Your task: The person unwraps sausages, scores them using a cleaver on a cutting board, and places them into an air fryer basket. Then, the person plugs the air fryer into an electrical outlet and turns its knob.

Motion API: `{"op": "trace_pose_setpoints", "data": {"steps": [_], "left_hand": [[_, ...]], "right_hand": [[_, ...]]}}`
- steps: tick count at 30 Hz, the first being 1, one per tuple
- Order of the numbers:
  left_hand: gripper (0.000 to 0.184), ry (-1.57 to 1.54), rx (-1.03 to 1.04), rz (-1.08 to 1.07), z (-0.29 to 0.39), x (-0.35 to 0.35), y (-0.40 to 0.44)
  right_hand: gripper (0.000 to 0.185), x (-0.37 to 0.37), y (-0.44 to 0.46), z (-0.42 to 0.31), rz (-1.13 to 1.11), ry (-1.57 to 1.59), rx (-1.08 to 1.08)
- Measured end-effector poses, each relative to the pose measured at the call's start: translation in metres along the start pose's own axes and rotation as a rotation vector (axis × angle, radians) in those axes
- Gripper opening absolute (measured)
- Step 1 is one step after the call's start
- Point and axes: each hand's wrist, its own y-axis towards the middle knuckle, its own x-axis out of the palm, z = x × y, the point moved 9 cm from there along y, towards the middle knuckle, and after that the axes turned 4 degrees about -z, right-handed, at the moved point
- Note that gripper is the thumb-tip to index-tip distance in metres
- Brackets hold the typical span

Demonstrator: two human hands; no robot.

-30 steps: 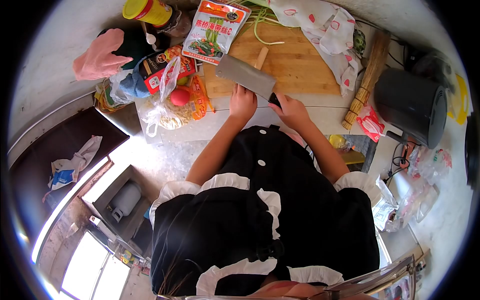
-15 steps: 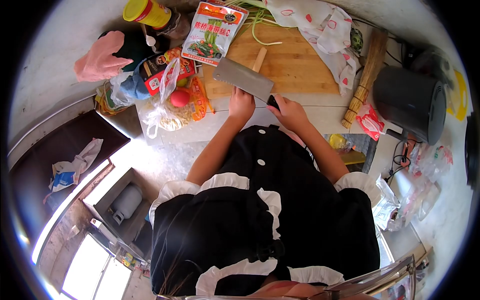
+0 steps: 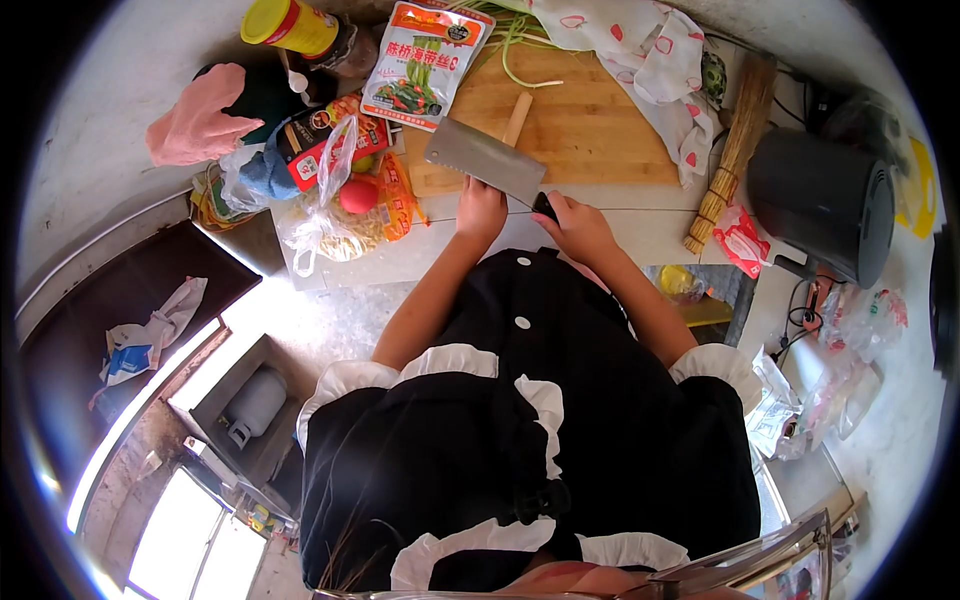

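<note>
A cleaver (image 3: 485,160) with a wide grey blade is tilted across the front edge of the wooden cutting board (image 3: 610,140). My right hand (image 3: 582,231) is closed around its black handle. Close to the blade's lower edge is my left hand (image 3: 481,212), its fingers curled and their tips hidden behind the steel. A pale, straight stick-like piece (image 3: 517,118) sticks out beyond the blade over the board. Its near end is covered by the blade, so I cannot tell whether my left fingers hold it.
A red-and-white food packet (image 3: 424,62) and green stalks (image 3: 515,65) lie at the board's back. A patterned cloth (image 3: 640,60) covers its right corner. Plastic bags (image 3: 325,220) sit left. A straw bundle (image 3: 735,150) and a dark kettle (image 3: 815,205) stand right.
Almost nothing differs. The cleaver and both hands keep their places, and the whole view has shifted very slightly.
</note>
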Motion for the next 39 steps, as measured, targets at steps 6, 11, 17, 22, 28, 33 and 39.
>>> {"op": "trace_pose_setpoints", "data": {"steps": [6, 11, 17, 22, 28, 33, 39], "left_hand": [[0.029, 0.029, -0.028, -0.019, -0.003, 0.002, 0.000], [0.027, -0.006, -0.015, 0.005, -0.002, 0.000, 0.002], [0.025, -0.081, -0.063, -0.027, -0.001, -0.002, 0.001], [0.025, -0.221, -0.120, -0.002, -0.001, -0.003, 0.005], [0.025, -0.198, -0.116, -0.026, -0.006, 0.004, 0.018], [0.029, -0.047, -0.170, -0.142, -0.026, 0.029, 0.016], [0.020, -0.055, -0.192, -0.019, -0.020, 0.013, 0.013]], "right_hand": [[0.039, 0.002, 0.003, 0.004, 0.022, -0.001, 0.000], [0.040, 0.002, 0.006, 0.006, 0.024, -0.012, -0.005], [0.038, -0.003, 0.010, 0.005, 0.023, -0.001, -0.023], [0.036, -0.006, 0.018, 0.009, 0.040, -0.022, -0.039], [0.035, -0.013, 0.031, 0.005, 0.020, -0.013, -0.054], [0.036, -0.009, 0.027, -0.002, -0.021, 0.000, -0.051], [0.037, -0.005, 0.019, -0.001, -0.026, 0.053, -0.035]]}}
